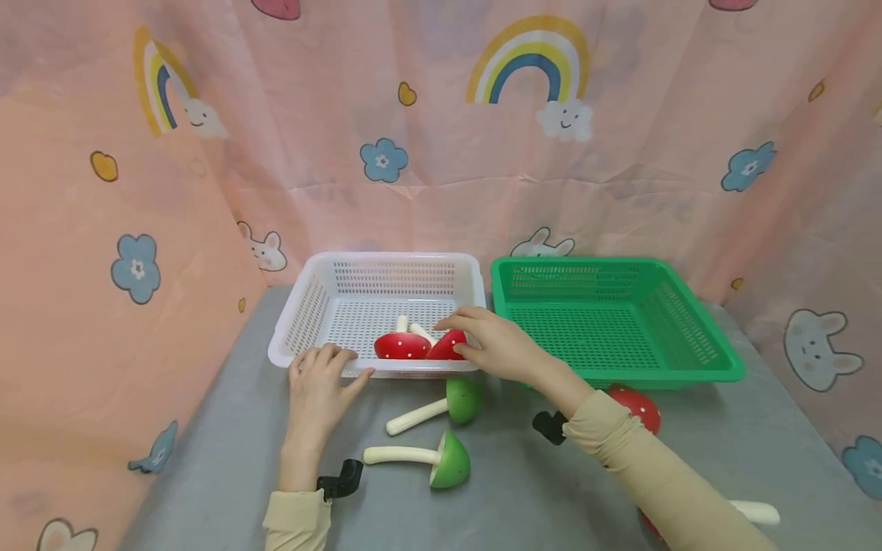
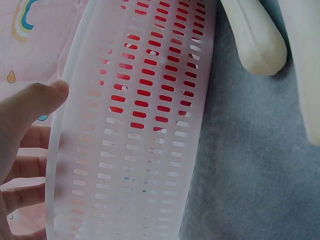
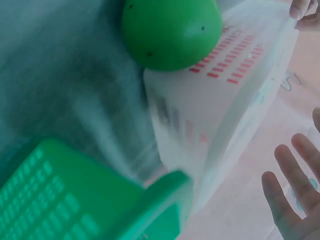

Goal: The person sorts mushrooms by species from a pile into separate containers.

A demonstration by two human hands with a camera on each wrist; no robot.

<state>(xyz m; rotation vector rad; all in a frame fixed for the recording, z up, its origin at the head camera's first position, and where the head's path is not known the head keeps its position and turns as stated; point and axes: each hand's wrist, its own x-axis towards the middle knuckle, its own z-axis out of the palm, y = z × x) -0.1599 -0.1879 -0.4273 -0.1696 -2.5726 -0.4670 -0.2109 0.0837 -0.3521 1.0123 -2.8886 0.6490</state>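
My left hand (image 1: 318, 390) holds the front rim of the white basket (image 1: 296, 340) near its left corner. In the left wrist view the thumb lies on the rim's outer side, with the fingers (image 2: 30, 167) behind it. Over the basket's front right corner is my right hand (image 1: 499, 346), its fingers (image 3: 295, 172) spread in the right wrist view. Just below that hand, a red mushroom (image 1: 448, 346) with white dots lies in the basket beside another red mushroom (image 1: 402, 346). The right hand does not visibly grip either one.
A green basket (image 1: 706, 375) stands to the right. Two green mushrooms lie in front of the white basket, one nearer it (image 1: 463, 401) and one farther off (image 1: 451, 461). A red mushroom (image 1: 637, 405) and a pale stem (image 1: 754, 512) show beside my right sleeve.
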